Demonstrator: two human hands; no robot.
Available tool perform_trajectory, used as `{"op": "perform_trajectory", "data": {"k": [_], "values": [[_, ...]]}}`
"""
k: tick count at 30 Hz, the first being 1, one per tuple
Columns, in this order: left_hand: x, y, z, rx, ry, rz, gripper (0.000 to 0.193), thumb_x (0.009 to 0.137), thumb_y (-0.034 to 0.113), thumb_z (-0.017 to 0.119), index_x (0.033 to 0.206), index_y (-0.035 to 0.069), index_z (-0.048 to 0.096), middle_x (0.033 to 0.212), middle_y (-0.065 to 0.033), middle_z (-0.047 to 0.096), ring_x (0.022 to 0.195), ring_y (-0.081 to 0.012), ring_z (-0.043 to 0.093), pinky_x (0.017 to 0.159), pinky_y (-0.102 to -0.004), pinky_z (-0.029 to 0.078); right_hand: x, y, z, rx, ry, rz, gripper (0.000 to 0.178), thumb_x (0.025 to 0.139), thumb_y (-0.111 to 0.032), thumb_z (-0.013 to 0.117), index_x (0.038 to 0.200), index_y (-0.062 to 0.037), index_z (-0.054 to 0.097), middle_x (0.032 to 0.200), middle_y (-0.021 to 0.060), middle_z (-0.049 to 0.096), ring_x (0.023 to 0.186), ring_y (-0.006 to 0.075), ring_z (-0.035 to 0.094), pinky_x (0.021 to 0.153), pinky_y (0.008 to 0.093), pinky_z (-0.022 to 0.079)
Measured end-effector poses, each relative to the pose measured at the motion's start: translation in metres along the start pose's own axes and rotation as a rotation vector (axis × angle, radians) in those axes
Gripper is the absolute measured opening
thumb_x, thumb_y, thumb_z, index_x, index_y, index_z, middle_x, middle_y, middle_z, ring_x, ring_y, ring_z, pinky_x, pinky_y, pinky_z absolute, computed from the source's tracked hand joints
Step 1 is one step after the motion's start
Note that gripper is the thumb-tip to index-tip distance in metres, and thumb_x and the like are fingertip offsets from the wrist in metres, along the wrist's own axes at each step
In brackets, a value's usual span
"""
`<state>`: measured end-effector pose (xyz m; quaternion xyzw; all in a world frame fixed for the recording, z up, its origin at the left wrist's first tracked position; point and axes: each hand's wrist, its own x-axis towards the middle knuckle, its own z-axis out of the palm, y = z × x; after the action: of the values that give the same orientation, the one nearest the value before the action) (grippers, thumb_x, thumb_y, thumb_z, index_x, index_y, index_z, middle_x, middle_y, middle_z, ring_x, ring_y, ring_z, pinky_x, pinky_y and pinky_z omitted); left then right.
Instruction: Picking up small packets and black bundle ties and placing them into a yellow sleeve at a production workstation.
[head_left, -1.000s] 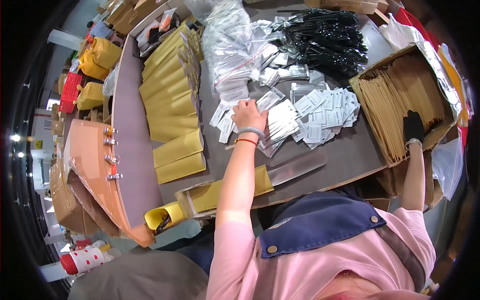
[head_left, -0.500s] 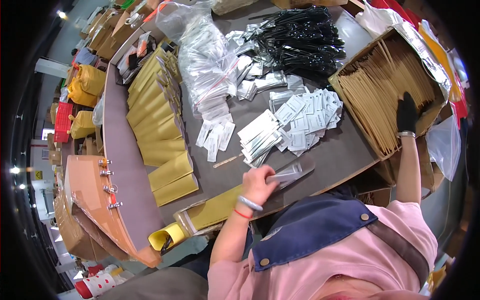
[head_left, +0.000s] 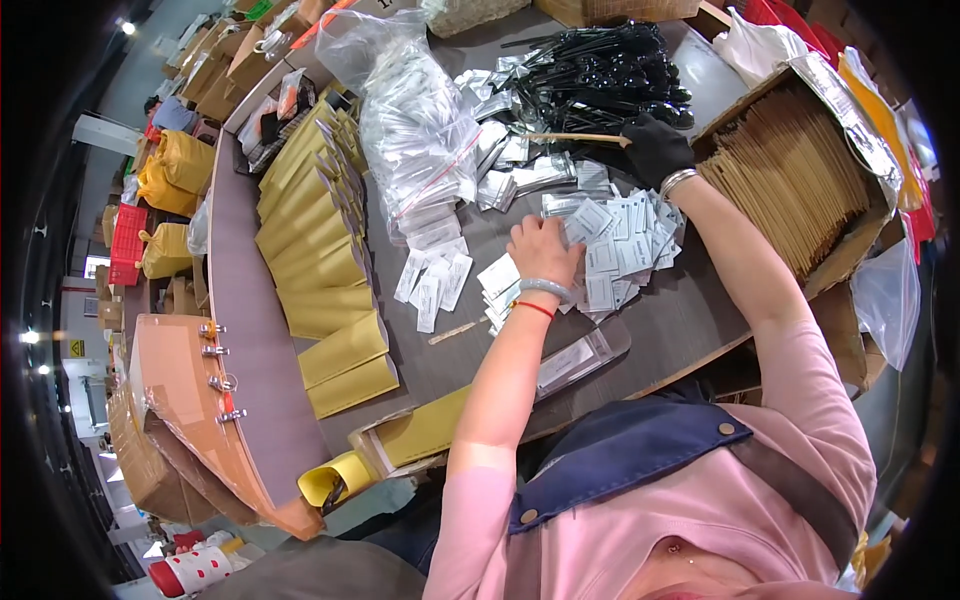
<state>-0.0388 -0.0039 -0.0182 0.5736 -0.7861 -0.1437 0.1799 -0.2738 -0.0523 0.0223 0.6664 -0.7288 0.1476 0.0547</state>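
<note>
My right hand (head_left: 658, 150), in a black glove, is closed on one end of a thin brown stick (head_left: 578, 137). It holds the stick level beside the heap of long black glossy plastic pieces (head_left: 615, 75). My bare left hand (head_left: 545, 252) lies over the pile of small white printed sachets (head_left: 625, 235), fingers bent and apart, fingertips touching sachets. Whether a sachet is between its fingers is hard to see. Below my left forearm, a clear plastic sleeve (head_left: 590, 355) with a pale slip inside lies near the table's front edge.
An open cardboard box (head_left: 715, 140) of brown sticks stands at the right. A clear bag (head_left: 415, 120) of slim white packets lies at the back left. Overlapping yellow-gold sleeves (head_left: 320, 260) line the left side. A yellow tube-like holder (head_left: 335, 480) sits at the front left corner.
My right hand has come out of the box and moved left with a brown stick. My left hand has left the clear sleeve and moved up to the sachets.
</note>
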Motion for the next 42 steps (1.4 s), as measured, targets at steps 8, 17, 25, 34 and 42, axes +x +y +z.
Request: {"op": "perform_trajectory", "data": {"k": [8, 17, 25, 34, 42], "values": [[-0.036, -0.012, -0.042, -0.526, 0.130, 0.017, 0.021, 0.074, 0.019, 0.075, 0.092, 0.008, 0.070, 0.072, -0.0084, 0.066, 0.072, -0.0243, 0.061, 0.074, -0.0369, 0.047, -0.050, 0.006, -0.069, 0.541, 0.342, -0.069, 0.018, 0.083, -0.013, 0.068, 0.092, 0.0018, 0.066, 0.083, 0.0126, 0.060, 0.074, 0.0246, 0.059, 0.070, 0.0321, 0.045], [-0.184, -0.045, -0.071, -0.073, -0.001, 0.192, 0.038, 0.065, 0.017, 0.077, 0.102, 0.012, 0.069, 0.107, -0.0010, 0.062, 0.094, -0.0260, 0.051, 0.081, -0.0385, 0.042, -0.152, -0.033, -0.056, 1.198, -0.583, 0.350, 0.023, 0.089, -0.025, 0.067, 0.092, -0.0020, 0.066, 0.074, -0.0027, 0.059, 0.066, 0.0079, 0.054, 0.061, 0.0236, 0.043], [-0.218, -0.049, -0.078, 0.013, -0.120, 0.243, 0.050, 0.067, 0.022, 0.076, 0.114, 0.012, 0.064, 0.122, -0.0011, 0.056, 0.106, -0.0277, 0.049, 0.089, -0.0412, 0.038, -0.203, -0.080, -0.022, 0.738, -0.573, -0.121, 0.021, 0.083, -0.017, 0.067, 0.103, -0.0093, 0.066, 0.078, 0.0055, 0.061, 0.074, 0.0197, 0.059, 0.066, 0.0334, 0.047], [-0.203, -0.084, -0.092, -0.050, -0.116, 0.160, 0.072, 0.058, 0.026, 0.084, 0.120, 0.004, 0.058, 0.122, -0.0118, 0.053, 0.113, -0.0339, 0.045, 0.099, -0.0461, 0.036, -0.204, -0.071, -0.017, 0.409, -0.432, -0.657, 0.029, 0.082, -0.020, 0.066, 0.110, -0.0265, 0.065, 0.085, 0.0081, 0.061, 0.079, 0.0281, 0.061, 0.060, 0.0407, 0.048], [-0.182, -0.049, -0.073, -0.020, -0.105, 0.217, 0.076, 0.053, 0.021, 0.085, 0.121, 0.006, 0.056, 0.116, -0.0074, 0.055, 0.108, -0.0290, 0.047, 0.095, -0.0434, 0.036, -0.210, -0.075, -0.001, 0.748, -0.448, -0.286, 0.018, 0.074, -0.007, 0.072, 0.092, -0.0056, 0.068, 0.090, 0.0121, 0.064, 0.079, 0.0293, 0.063, 0.070, 0.0358, 0.052]]}}
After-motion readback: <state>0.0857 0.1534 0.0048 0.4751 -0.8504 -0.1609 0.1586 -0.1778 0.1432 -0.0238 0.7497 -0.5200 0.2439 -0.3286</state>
